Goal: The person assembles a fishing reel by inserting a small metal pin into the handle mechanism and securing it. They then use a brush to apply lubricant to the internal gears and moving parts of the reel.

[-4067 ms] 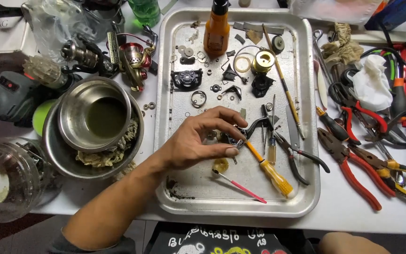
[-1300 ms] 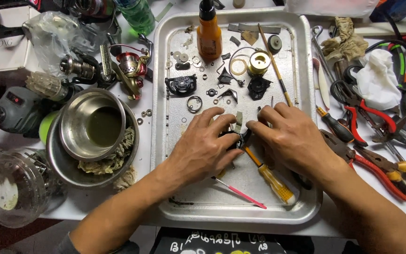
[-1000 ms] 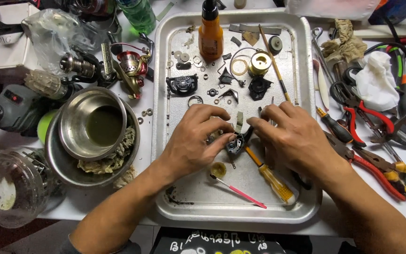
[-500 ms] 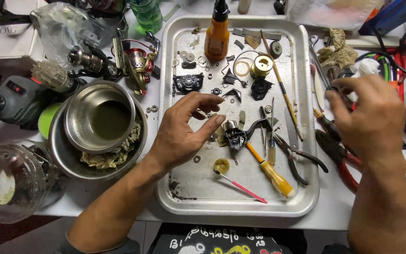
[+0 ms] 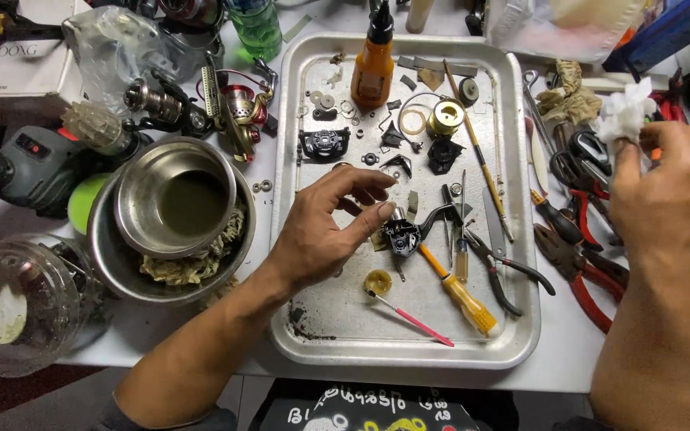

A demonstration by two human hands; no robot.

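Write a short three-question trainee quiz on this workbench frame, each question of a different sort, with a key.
1. True or false: the left hand rests inside the round steel bowl.
2. Which does the right hand hold? A) crumpled white tissue B) yellow-handled screwdriver C) orange squeeze bottle
3. Fill in: the small black reel part by the left fingertips lies on the rectangular metal ___.

Key: 1 false, it hovers over the tray; 2 A; 3 tray.
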